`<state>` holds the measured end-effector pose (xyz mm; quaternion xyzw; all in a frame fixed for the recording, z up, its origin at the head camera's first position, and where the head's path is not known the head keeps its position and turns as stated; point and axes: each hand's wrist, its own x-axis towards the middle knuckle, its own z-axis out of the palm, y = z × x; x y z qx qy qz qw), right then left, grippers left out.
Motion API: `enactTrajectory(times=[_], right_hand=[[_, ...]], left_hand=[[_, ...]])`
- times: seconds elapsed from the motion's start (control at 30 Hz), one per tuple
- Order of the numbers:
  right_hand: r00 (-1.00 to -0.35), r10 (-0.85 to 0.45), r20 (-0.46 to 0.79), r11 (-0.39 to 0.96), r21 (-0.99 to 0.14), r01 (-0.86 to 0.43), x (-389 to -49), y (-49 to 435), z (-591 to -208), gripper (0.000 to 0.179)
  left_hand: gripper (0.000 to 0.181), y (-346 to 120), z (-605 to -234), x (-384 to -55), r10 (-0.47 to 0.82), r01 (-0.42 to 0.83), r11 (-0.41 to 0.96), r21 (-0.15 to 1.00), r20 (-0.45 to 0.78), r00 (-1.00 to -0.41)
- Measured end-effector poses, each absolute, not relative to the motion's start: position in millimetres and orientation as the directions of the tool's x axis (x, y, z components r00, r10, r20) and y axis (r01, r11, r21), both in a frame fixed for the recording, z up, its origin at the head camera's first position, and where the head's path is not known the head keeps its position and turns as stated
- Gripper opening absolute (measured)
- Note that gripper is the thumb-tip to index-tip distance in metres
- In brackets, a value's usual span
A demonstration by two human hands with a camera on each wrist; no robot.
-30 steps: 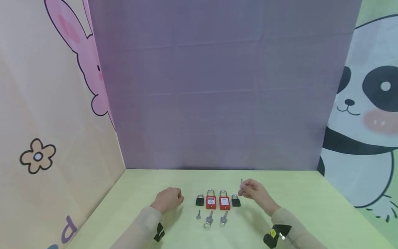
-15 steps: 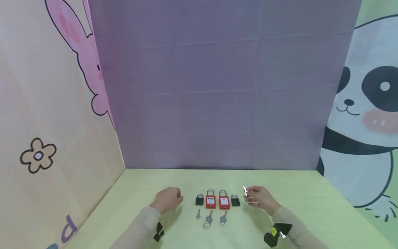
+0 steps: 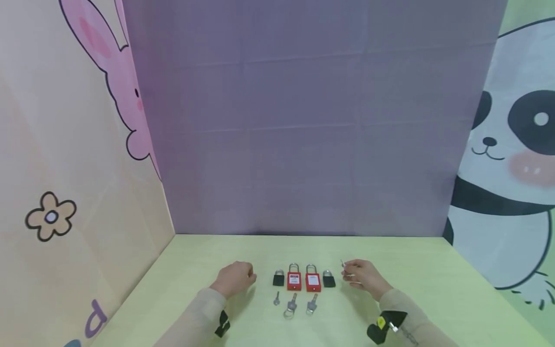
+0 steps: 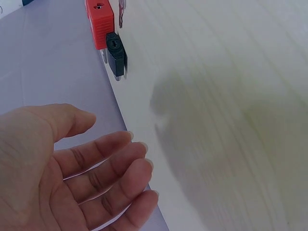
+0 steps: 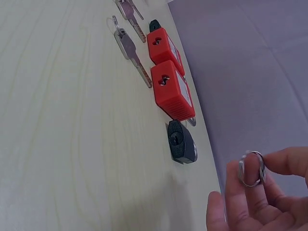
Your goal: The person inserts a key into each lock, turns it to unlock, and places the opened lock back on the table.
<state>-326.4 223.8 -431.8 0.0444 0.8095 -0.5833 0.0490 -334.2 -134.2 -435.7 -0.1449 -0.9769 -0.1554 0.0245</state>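
Observation:
My right hand (image 3: 366,278) pinches a small key (image 3: 343,264) by its head, off the table to the right of the padlocks. In the right wrist view its metal ring (image 5: 262,169) hangs at the thumb and fingers, while the blade is hard to make out. Closest to that hand is a black padlock (image 5: 181,142). Two red padlocks (image 3: 294,281) with tall shackles stand in the middle of the row, and another black padlock (image 3: 278,280) ends it on the left. Left of the row, my left hand (image 4: 96,178) holds nothing, its fingers loosely bent.
Three keys lie in front of the padlocks: a small one (image 3: 276,299) and two larger ones (image 3: 291,306) with rings. A purple-grey cloth (image 3: 269,144) hangs behind the pale table (image 3: 199,255). Printed panels stand at left and right.
My right hand has drawn slightly away from the right black padlock, to the right and nearer, and turned the key so it tilts. The left hand stays put, and so do the padlocks.

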Motion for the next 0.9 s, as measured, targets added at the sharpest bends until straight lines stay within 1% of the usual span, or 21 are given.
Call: enactTrajectory(times=[0.23, 0.33, 0.67, 0.9], right_hand=[[-0.991, 0.008, -0.136, 0.238, -0.962, 0.133, -329.5, 223.2, -435.7, 0.028], [-0.992, -0.005, -0.129, 0.228, -0.966, 0.124, -329.6, 223.0, -436.3, 0.028], [-0.992, -0.006, -0.129, 0.294, -0.948, 0.122, -327.4, 222.4, -432.0, 0.035], [-0.997, 0.015, -0.081, 0.337, -0.938, 0.081, -327.0, 221.9, -430.9, 0.035]], left_hand=[[0.016, -133.2, -435.2, -334.9, 0.274, 0.290, 0.912, 0.290, 0.097, -0.957], [0.016, -133.5, -435.7, -335.6, 0.278, 0.297, 0.911, 0.286, 0.104, -0.955], [0.016, -135.2, -435.1, -337.5, 0.277, 0.298, 0.914, 0.275, 0.111, -0.954], [0.015, -135.3, -433.8, -336.0, 0.282, 0.305, 0.912, 0.273, 0.120, -0.952]])
